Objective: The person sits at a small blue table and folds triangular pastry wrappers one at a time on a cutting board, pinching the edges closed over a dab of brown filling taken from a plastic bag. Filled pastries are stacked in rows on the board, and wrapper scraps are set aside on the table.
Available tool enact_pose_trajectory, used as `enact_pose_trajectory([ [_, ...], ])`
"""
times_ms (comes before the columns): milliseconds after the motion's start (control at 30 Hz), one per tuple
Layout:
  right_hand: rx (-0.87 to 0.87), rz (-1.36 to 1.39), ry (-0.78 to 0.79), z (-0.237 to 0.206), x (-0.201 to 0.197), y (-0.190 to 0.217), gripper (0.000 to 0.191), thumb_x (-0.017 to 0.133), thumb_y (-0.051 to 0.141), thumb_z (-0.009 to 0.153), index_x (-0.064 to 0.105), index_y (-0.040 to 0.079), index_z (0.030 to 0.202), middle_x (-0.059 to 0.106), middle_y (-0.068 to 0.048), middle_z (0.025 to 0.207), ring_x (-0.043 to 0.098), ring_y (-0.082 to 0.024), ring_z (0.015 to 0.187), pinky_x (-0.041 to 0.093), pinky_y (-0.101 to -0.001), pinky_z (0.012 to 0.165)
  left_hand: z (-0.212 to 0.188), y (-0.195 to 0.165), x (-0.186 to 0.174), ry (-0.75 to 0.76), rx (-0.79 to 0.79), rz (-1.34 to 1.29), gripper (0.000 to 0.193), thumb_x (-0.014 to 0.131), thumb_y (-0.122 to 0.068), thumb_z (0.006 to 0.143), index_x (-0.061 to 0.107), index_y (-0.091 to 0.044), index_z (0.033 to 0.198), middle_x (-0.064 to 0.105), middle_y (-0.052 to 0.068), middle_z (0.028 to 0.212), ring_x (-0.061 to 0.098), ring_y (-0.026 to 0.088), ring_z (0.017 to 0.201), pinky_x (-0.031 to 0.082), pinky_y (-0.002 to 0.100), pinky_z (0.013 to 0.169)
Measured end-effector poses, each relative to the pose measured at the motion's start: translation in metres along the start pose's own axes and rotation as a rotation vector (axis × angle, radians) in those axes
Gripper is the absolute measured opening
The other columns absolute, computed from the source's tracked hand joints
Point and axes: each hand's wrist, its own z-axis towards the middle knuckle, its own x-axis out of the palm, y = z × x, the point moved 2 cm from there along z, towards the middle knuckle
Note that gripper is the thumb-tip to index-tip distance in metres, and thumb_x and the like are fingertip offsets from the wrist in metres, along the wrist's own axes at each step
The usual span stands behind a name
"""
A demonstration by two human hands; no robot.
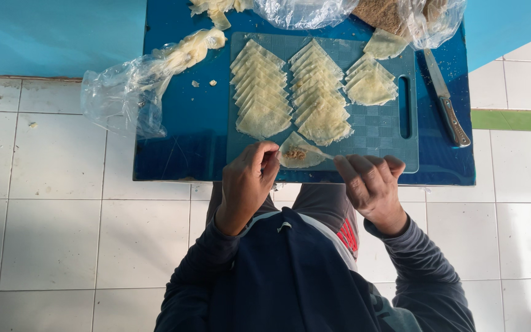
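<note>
A blue table (179,141) carries a teal cutting board (388,132) with three rows of folded pastry triangles (262,92). A clear plastic bag (130,86) holding dough scraps lies at the table's left edge. At the board's near edge, an open wrapper (298,152) with brown filling is pinched by the left hand (248,181) and the right hand (370,183), fingers closed on its corners.

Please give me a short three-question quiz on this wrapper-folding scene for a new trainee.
1. True or false: the knife lies left of the cutting board.
2. How many rows of folded wrappers lie on the board?
3. What do the left hand and right hand hold between them?
A) open wrapper with filling
B) plastic bag

Key: 1 false, it lies right; 2 three; 3 A.
</note>
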Motion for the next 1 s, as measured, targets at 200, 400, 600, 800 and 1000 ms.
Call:
enact_pose_trajectory([
  [200,0.318,-0.228,-0.117,-0.001,-0.017,-0.071,0.025,0.059,-0.008,0.105,0.063,0.005,0.125,0.060,-0.013,0.116,0.054,-0.031,0.105,0.037,-0.0470,0.103,0.001,-0.002,-0.003,-0.005,-0.026,-0.063,0.012,0.072,-0.008,0.100,0.067,-0.004,0.110,0.075,0.009,0.096,0.078,0.017,0.081,0.062,0.026,0.067],
  [400,0.468,-0.144,-0.102,0.039,0.014,-0.205,0.027,0.042,-0.011,0.104,0.059,0.002,0.122,0.061,-0.014,0.117,0.056,-0.031,0.110,0.042,-0.0453,0.099,0.000,-0.002,-0.002,-0.014,-0.031,-0.116,0.016,0.070,-0.008,0.101,0.066,-0.003,0.116,0.077,0.010,0.098,0.079,0.016,0.085,0.062,0.025,0.069],
  [600,0.285,-0.272,-0.101,0.064,0.026,-0.191,0.031,0.056,-0.006,0.103,0.063,0.001,0.133,0.064,-0.015,0.128,0.056,-0.032,0.117,0.039,-0.0461,0.100,-0.004,-0.001,-0.005,0.043,-0.078,-0.233,0.018,0.063,-0.006,0.105,0.062,-0.002,0.122,0.078,0.010,0.106,0.080,0.017,0.095,0.063,0.026,0.071],
  [800,0.198,0.104,0.177,0.039,-0.009,-0.056,0.027,0.076,0.004,0.090,0.070,0.005,0.116,0.069,-0.011,0.117,0.060,-0.033,0.102,0.042,-0.0492,0.086,-0.003,-0.003,-0.003,0.028,0.023,-0.157,0.019,0.067,-0.005,0.103,0.063,-0.003,0.121,0.077,0.010,0.110,0.079,0.019,0.096,0.064,0.027,0.075],
  [1000,0.376,0.256,0.204,0.035,-0.008,0.015,0.027,0.076,0.014,0.090,0.073,0.006,0.116,0.068,-0.008,0.112,0.059,-0.028,0.103,0.039,-0.0417,0.089,-0.003,-0.007,-0.001,0.001,0.072,-0.054,0.019,0.073,-0.005,0.098,0.067,-0.005,0.116,0.077,0.009,0.105,0.078,0.021,0.088,0.060,0.029,0.072],
])
